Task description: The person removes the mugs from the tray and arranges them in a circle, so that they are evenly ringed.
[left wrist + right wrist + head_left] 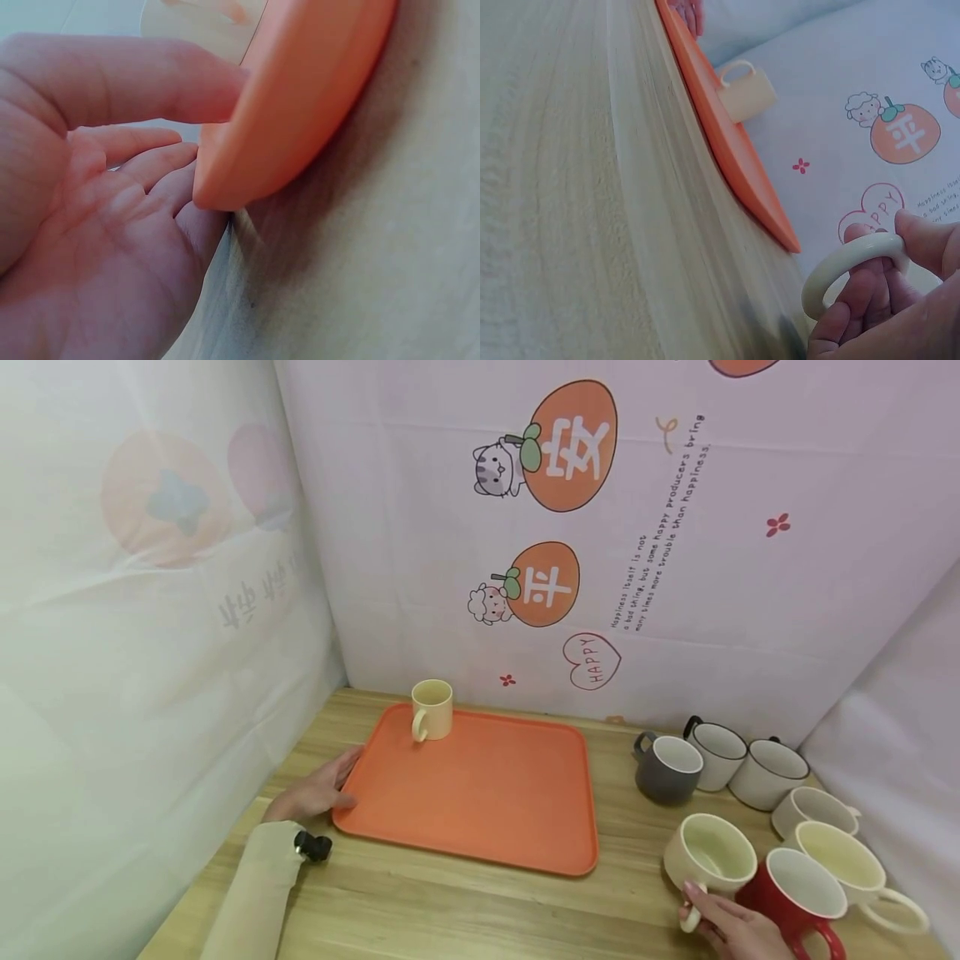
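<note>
An orange tray (480, 793) lies on the wooden table, and a pale yellow mug (432, 710) stands upright in its far left corner. At the tray's left edge is my left hand (318, 789); in the left wrist view its thumb (165, 82) presses over the rim while the fingers lie against the outer side. My right hand (738, 927) grips the handle of a cream mug (686, 852) to the right of the tray. The right wrist view shows the fingers through that white handle (847, 259) and the thumb on top. Whether this mug touches the table cannot be told.
Behind and right of the held mug stand a dark grey mug (667, 777), two white mugs with dark rims (716, 764), a low cream mug (795, 814), a yellow mug (840, 860) and a red mug (787, 893). White printed cloth (420, 527) hangs around the table.
</note>
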{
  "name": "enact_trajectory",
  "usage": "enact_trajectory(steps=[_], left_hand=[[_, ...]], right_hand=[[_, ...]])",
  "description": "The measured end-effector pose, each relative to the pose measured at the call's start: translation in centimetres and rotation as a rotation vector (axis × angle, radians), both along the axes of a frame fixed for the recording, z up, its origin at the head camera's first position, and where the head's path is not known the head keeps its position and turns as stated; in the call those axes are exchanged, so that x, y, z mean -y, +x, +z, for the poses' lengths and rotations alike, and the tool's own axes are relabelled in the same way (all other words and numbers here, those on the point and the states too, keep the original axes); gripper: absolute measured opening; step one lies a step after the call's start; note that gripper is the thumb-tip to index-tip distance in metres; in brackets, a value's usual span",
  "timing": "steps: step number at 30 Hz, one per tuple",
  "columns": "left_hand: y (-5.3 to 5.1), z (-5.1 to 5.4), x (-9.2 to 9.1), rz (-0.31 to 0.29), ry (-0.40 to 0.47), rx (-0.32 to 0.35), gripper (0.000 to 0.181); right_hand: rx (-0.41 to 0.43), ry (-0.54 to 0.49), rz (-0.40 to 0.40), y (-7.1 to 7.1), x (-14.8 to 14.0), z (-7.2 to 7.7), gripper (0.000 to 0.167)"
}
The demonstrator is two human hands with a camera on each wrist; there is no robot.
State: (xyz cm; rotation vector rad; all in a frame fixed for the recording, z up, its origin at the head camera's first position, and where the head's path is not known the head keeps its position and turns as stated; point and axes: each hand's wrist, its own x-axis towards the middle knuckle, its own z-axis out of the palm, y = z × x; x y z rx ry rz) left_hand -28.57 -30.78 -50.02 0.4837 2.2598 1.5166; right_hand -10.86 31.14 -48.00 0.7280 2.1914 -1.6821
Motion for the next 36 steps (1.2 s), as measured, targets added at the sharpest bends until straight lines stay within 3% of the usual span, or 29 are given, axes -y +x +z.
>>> enact_trajectory(steps=[10,18,23,26,32,36], left_hand=[[0.2,-0.1,0.0,0.008,-0.015,0.003,0.110],[0.2,-0.3,0.0,-0.002,0.001,-0.003,0.110],[0.1,-0.4,0.1,-0.008,-0.006,-0.012,0.111],[0.0,-0.3,0.2,-0.005,-0.004,-0.011,0.112],[0.0,-0.2,0.2,-0.008,0.001,-0.015,0.111],[0.1,-0.1,0.2,-0.010,0.001,-0.011,0.110]], right_hand=[[-0.006,-0.096,-0.050,0.0,-0.8,-1.2,0.047],[0.009,-0.149,-0.056,-0.1,-1.3,-2.0,0.053],[-0.014,-0.177,-0.093,0.0,-1.1,-1.9,0.040],[-0.027,-0.134,-0.103,0.1,-0.9,-1.7,0.040],[-0.039,0.037,-0.047,0.0,-1.3,-1.7,0.063],[-0.071,0.164,-0.002,0.3,-2.1,-1.3,0.068]])
